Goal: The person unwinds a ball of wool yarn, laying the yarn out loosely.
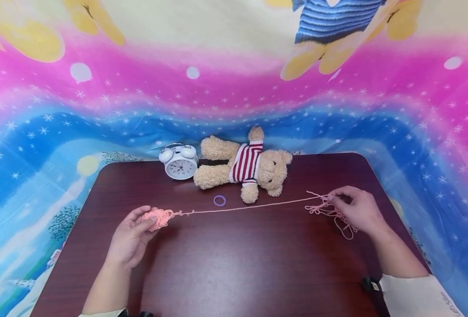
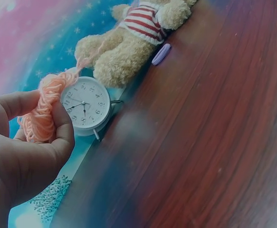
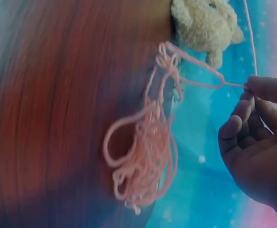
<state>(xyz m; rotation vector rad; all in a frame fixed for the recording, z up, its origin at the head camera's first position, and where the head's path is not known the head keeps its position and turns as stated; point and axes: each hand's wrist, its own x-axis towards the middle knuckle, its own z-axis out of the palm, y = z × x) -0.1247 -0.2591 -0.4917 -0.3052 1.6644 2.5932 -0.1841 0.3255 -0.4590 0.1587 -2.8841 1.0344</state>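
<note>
My left hand (image 1: 129, 240) holds a bundle of peach yarn (image 1: 159, 219) between thumb and fingers, above the left side of the table. In the left wrist view the bundle (image 2: 45, 107) shows as thick looped strands. One strand (image 1: 254, 207) stretches from it almost straight across to my right hand (image 1: 358, 210). That hand pinches the yarn between thumb and forefinger. Below its fingertips hangs a loose tangle of the same yarn (image 3: 150, 156), full of loops, seen large in the right wrist view.
Along the back of the dark wood table (image 1: 250, 264) stand a white twin-bell alarm clock (image 1: 180, 167) and a teddy bear (image 1: 246, 164) in a red-striped shirt, lying on its back. A purple ring (image 1: 219, 200) lies in front of them. Behind hangs a colourful printed cloth (image 1: 226, 97).
</note>
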